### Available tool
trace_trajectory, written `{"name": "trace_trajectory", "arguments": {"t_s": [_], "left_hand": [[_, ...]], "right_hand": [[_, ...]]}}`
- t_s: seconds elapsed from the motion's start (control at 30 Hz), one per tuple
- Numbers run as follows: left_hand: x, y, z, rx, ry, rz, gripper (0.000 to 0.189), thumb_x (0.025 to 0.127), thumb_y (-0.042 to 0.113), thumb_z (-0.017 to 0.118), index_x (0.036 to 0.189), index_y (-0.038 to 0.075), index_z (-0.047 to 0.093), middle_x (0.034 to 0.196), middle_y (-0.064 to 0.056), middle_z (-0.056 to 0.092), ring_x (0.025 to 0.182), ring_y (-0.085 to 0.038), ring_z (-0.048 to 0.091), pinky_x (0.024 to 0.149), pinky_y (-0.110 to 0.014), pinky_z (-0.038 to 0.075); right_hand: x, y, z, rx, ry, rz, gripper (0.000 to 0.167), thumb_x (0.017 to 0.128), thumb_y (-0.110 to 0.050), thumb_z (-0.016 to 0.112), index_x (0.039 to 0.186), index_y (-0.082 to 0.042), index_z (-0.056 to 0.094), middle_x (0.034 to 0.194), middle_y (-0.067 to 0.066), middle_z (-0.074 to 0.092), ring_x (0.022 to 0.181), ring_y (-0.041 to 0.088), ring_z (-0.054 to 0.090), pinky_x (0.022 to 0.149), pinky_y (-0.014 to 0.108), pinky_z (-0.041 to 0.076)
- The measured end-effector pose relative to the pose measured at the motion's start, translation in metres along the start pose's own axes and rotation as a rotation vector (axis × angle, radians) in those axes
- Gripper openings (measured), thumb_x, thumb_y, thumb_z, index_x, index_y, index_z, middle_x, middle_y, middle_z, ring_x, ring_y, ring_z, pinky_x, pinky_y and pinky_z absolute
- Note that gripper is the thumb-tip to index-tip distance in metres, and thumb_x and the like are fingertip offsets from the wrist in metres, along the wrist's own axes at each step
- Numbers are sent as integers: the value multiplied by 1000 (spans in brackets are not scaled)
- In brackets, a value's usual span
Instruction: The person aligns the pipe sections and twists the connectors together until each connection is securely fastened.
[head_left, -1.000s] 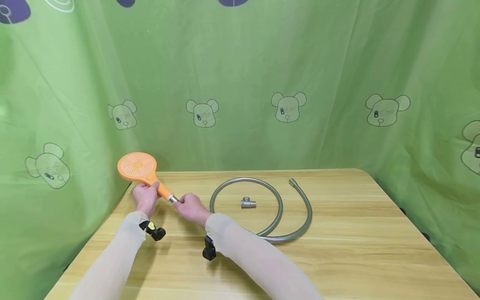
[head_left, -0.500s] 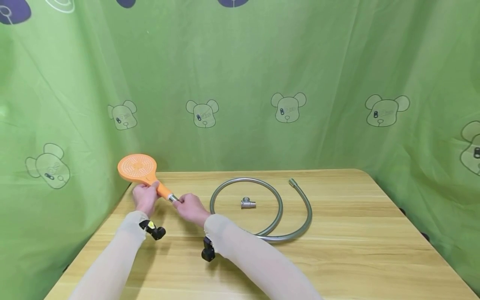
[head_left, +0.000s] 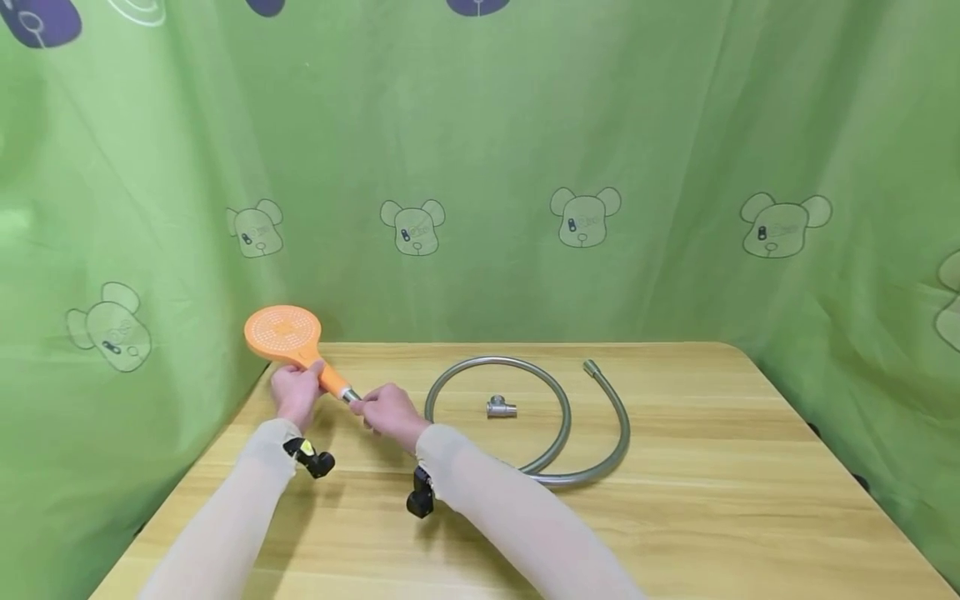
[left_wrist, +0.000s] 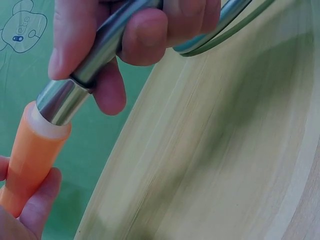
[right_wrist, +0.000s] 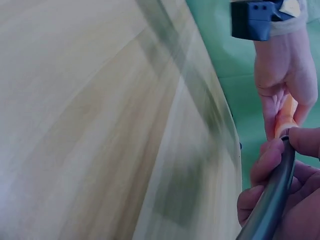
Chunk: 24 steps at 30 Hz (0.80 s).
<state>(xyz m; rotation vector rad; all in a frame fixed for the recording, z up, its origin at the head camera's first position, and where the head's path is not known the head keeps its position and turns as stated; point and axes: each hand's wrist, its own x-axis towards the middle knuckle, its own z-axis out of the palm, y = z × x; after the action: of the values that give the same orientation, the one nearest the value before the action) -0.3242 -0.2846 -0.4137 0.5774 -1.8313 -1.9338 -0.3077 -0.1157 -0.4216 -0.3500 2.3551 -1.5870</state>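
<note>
An orange shower head [head_left: 283,331] is held up over the table's far left corner, its perforated face showing. My left hand [head_left: 296,392] grips its handle [left_wrist: 36,155]. A silver metal collar [left_wrist: 62,102] sits at the handle's end. My right hand [head_left: 392,412] pinches the metal end [left_wrist: 107,45] of a grey shower hose [head_left: 624,425] with thumb and fingers, in line with the handle and meeting that collar. Whether the threads are engaged cannot be seen. In the right wrist view the hose [right_wrist: 270,205] runs back through the right hand's fingers.
The hose lies in a loop on the wooden table [head_left: 712,500], its free end [head_left: 592,368] toward the back. Inside the loop lies a small chrome angle valve [head_left: 501,407]. Green curtains [head_left: 480,275] printed with bear heads enclose the back and sides.
The head view has shifted slightly, moving the scene a little to the right. My right hand's fingers have changed position around the hose end; the left hand keeps its grip on the handle.
</note>
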Motion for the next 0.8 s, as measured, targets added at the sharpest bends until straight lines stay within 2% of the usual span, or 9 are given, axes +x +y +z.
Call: {"name": "trace_trajectory", "arguments": {"t_s": [0.13,0.23,0.4,0.5,0.63,0.7,0.8], "left_hand": [[0,1,1,14,-2,2,38,97,5,63,128,-13,52,114,-20,60,68,-2,65,72,-21,61],[0,1,1,30,-1,-1,38,97,6,63,128,-13,53,114,-20,60,68,-2,65,72,-20,61],[0,2,1,58,-5,-7,39,97,8,63,129,-12,52,115,-19,59,68,-2,64,70,-19,60],[0,2,2,72,-8,2,40,96,8,64,129,-11,52,115,-20,60,68,-2,64,68,-19,60],[1,3,2,94,-5,23,40,96,9,65,128,-11,53,112,-19,62,65,-2,64,66,-19,60],[1,3,2,102,-2,31,39,95,10,66,127,-10,54,109,-17,62,65,-2,64,66,-19,60],[1,3,2,104,6,36,37,95,9,66,126,-10,55,106,-15,63,64,-2,65,65,-19,60]], "right_hand": [[0,-1,-2,75,-3,26,14,91,-23,73,84,-11,77,62,4,62,51,13,48,46,24,35],[2,-1,-3,119,-11,27,13,89,-18,74,81,-9,77,60,5,63,48,13,51,49,26,46],[4,1,-4,181,-40,57,11,89,-13,74,85,-3,77,82,20,74,50,14,57,63,34,60],[4,0,-5,195,-52,71,11,90,-13,73,88,-2,77,93,23,75,53,15,58,72,40,61],[2,-3,-7,174,-64,69,12,91,-15,71,90,-3,75,97,22,75,57,18,60,86,47,58],[2,-4,-8,165,-66,65,13,92,-16,71,90,-4,75,98,22,74,60,19,61,88,48,57],[2,-3,-7,157,-62,51,13,92,-17,71,89,-5,74,98,22,74,62,20,62,85,47,59]]}}
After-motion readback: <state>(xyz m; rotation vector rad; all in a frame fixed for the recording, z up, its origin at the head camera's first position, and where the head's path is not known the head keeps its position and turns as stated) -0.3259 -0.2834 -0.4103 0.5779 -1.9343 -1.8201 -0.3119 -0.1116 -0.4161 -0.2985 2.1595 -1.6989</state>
